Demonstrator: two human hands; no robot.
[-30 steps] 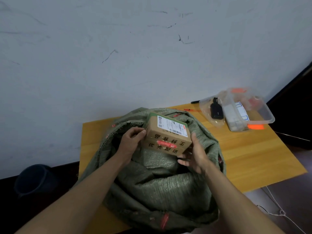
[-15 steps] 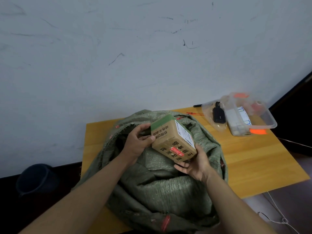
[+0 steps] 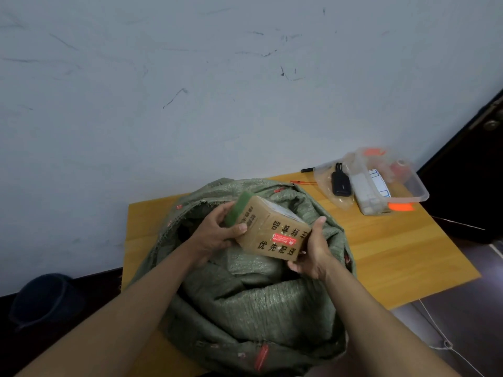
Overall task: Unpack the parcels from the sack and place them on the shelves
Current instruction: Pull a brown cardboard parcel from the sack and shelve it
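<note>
We hold the parcel (image 3: pixel 272 227) just above the open mouth of the sack (image 3: pixel 253 303), left hand (image 3: pixel 215 235) gripping its green-taped end, right hand (image 3: pixel 313 251) cupping the opposite lower corner. To do this well, we should probably keep both grips firm, lift it clear of the sack's rim, then turn toward the shelves, which are out of view. Bold black Chinese print on its near face reads upside down; the red sticker's text is too small to read.

so the sack (image 3: pixel 245 300) sits on the table (image 3: pixel 402 251), which is pushed up against the wall (image 3: pixel 217 91). parcel (image 3: pixel 272 229) is held over the sack's mouth, left hand (image 3: pixel 215 235) on its left end, right hand (image 3: pixel 313 251) on its right. plastic tub (image 3: pixel 389 180) sits at the table's back right, a bagged gadget (image 3: pixel 340 183) just left of it. bucket (image 3: pixel 46 297) on the floor left of the table.
</note>
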